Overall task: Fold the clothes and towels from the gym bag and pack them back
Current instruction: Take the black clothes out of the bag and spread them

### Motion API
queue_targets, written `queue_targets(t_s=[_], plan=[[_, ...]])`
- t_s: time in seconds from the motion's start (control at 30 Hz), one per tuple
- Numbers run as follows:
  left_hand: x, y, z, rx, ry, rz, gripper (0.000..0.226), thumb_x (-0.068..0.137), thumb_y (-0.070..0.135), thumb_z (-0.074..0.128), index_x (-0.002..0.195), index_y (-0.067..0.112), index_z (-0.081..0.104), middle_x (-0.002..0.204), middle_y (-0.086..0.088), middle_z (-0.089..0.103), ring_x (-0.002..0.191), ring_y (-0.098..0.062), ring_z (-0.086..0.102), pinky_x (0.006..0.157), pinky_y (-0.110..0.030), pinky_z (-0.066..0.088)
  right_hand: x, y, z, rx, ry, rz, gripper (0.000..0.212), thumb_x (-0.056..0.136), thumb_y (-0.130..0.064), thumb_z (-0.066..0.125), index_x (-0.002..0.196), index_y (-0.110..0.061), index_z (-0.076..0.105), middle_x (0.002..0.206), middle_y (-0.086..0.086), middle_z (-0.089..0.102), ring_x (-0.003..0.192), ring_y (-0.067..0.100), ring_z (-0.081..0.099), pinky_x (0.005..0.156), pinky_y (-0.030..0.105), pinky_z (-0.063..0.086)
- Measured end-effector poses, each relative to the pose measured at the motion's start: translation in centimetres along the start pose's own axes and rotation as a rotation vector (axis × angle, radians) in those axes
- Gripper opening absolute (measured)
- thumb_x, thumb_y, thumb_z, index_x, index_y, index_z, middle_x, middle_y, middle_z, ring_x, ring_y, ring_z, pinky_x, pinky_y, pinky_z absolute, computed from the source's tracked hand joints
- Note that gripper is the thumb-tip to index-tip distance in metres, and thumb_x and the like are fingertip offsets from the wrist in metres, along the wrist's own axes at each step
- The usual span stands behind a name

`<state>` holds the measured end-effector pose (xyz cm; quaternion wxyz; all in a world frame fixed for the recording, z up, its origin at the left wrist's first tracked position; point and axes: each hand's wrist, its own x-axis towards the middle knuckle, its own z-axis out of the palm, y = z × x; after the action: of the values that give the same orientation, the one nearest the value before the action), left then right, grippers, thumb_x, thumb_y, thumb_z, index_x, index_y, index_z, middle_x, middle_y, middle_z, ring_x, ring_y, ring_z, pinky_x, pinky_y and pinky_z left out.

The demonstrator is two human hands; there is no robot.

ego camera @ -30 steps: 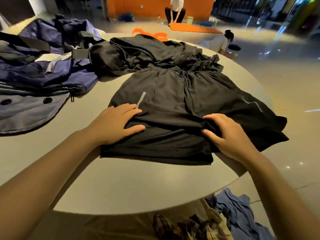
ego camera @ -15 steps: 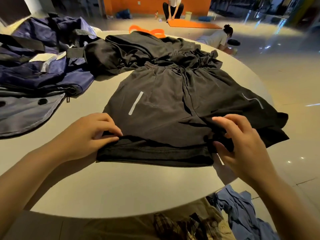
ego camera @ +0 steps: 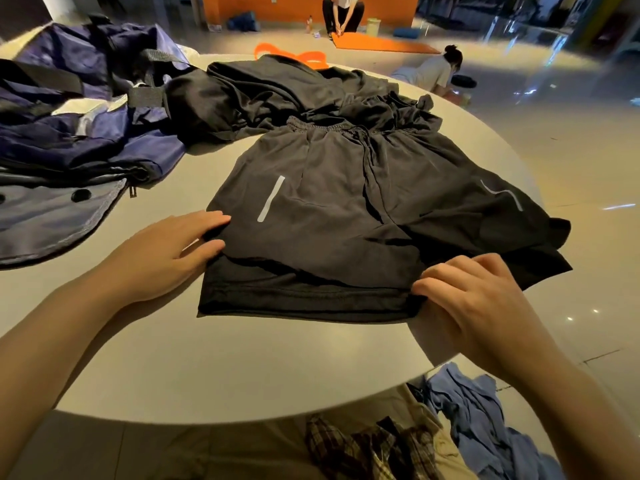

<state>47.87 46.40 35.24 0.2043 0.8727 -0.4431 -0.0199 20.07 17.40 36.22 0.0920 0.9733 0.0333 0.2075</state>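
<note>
shorts (ego camera: 332,216) centre on table (ego camera: 242,368) | gym bag (ego camera: 79,140) left | garment pile (ego camera: 277,95) behind

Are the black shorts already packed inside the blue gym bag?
No, the black shorts lie flat on the table, beside the blue gym bag.

Gym or studio hall, orange exercise mat (ego camera: 381,45) on glossy floor (ego camera: 554,140), orange wall (ego camera: 298,8), round table (ego camera: 242,368)
</note>
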Motion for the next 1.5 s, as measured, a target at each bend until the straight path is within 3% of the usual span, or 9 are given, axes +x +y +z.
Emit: queue_targets(t_s=[0.1, 0.3, 0.4, 0.63, 0.77, 1.03, 1.23, 1.33, 1.5], plan=[[-0.2, 0.2, 0.2, 0.012, 0.003, -0.016, 0.052, 0.094, 0.054, 0.034, 0.141, 0.033, 0.042, 0.148, 0.009, 0.040, 0.137, -0.016, 0.037, 0.110, -0.037, 0.029, -0.7, 1.0, -0.4, -0.036, 0.093, 0.050, 0.028, 0.078, -0.026, 0.061, 0.104, -0.021, 0.052, 0.106, 0.013, 0.066, 0.101, 0.026, 0.049, 0.084, 0.040, 0.033], [-0.4, 0.3, 0.0, 0.070, 0.124, 0.046, 0.041, 0.096, 0.042, 0.045, 0.129, 0.021, 0.058, 0.129, 0.000, 0.059, 0.119, -0.021, 0.054, 0.095, -0.031, 0.039, -1.9, 1.1, 0.1, 0.102, 0.061, 0.162, 0.032, 0.071, -0.014, 0.077, 0.101, -0.017, 0.065, 0.118, 0.014, 0.063, 0.109, 0.031, 0.054, 0.083, 0.046, 0.042], [-0.7, 1.1, -0.3, 0.126, 0.128, 0.175, 0.037, 0.086, 0.032, 0.051, 0.116, 0.018, 0.067, 0.111, 0.000, 0.066, 0.098, -0.021, 0.061, 0.082, -0.030, 0.047, -0.9, 0.9, 0.1, 0.173, 0.119, 0.190, 0.025, 0.085, -0.029, 0.052, 0.102, -0.015, 0.063, 0.103, 0.008, 0.068, 0.090, 0.028, 0.064, 0.077, 0.037, 0.043], [2.2, 8.3, -0.2, 0.011, 0.219, 0.426, 0.032, 0.089, 0.040, 0.048, 0.101, 0.021, 0.072, 0.099, 0.005, 0.067, 0.087, -0.017, 0.062, 0.075, -0.043, 0.049, -0.3, -1.1, 0.7, 0.119, 0.200, 0.299, 0.036, 0.079, -0.015, 0.075, 0.106, -0.020, 0.052, 0.083, 0.003, 0.068, 0.073, 0.024, 0.064, 0.077, 0.033, 0.032], [5.8, 13.9, 3.2, 0.117, -0.144, 0.259, 0.057, 0.093, 0.066, 0.021, 0.146, 0.044, 0.027, 0.154, 0.009, 0.029, 0.142, -0.013, 0.024, 0.115, -0.051, 0.019, -0.7, -3.1, 0.2, 0.082, 0.178, 0.252, 0.025, 0.086, -0.030, 0.046, 0.111, -0.024, 0.051, 0.083, -0.002, 0.068, 0.072, 0.018, 0.063, 0.084, 0.032, 0.032], [7.1, 10.0, 4.0, 0.331, -0.405, 0.126, 0.091, 0.056, 0.089, -0.010, 0.140, 0.055, -0.015, 0.157, 0.020, -0.016, 0.144, -0.006, -0.016, 0.117, -0.053, -0.008, -2.9, 0.6, -1.3, 0.365, 0.322, 0.426, 0.029, 0.083, -0.027, 0.047, 0.111, -0.024, 0.055, 0.096, -0.008, 0.060, 0.087, 0.003, 0.049, 0.074, 0.030, 0.047], [5.6, 6.2, -0.5, 0.043, -0.105, 0.055, 0.082, 0.069, 0.083, 0.022, 0.132, 0.041, 0.052, 0.144, 0.015, 0.044, 0.133, -0.008, 0.039, 0.111, -0.038, 0.029, -3.5, 1.5, 0.7, 0.397, 0.241, 0.488, 0.038, 0.085, -0.035, 0.044, 0.110, -0.017, 0.066, 0.109, 0.000, 0.064, 0.099, 0.000, 0.045, 0.079, 0.039, 0.051], [4.7, 10.8, -0.7, -0.045, 0.175, 0.313, 0.054, 0.085, 0.064, 0.039, 0.116, 0.028, 0.065, 0.119, 0.012, 0.060, 0.110, -0.009, 0.056, 0.092, -0.030, 0.045, -3.2, 1.6, 0.6, 0.353, 0.239, 0.482, 0.037, 0.084, -0.032, 0.047, 0.111, -0.015, 0.066, 0.113, 0.005, 0.063, 0.104, 0.006, 0.045, 0.082, 0.038, 0.047], [4.5, 18.5, 1.4, 0.118, 0.021, 0.725, 0.047, 0.085, 0.063, 0.048, 0.114, 0.029, 0.065, 0.121, 0.008, 0.059, 0.107, -0.013, 0.059, 0.089, -0.035, 0.047, -4.6, 4.1, -1.0, 0.432, 0.123, 0.527, 0.034, 0.081, -0.038, 0.056, 0.115, -0.035, 0.058, 0.120, -0.012, 0.052, 0.109, 0.007, 0.047, 0.089, 0.037, 0.044]])
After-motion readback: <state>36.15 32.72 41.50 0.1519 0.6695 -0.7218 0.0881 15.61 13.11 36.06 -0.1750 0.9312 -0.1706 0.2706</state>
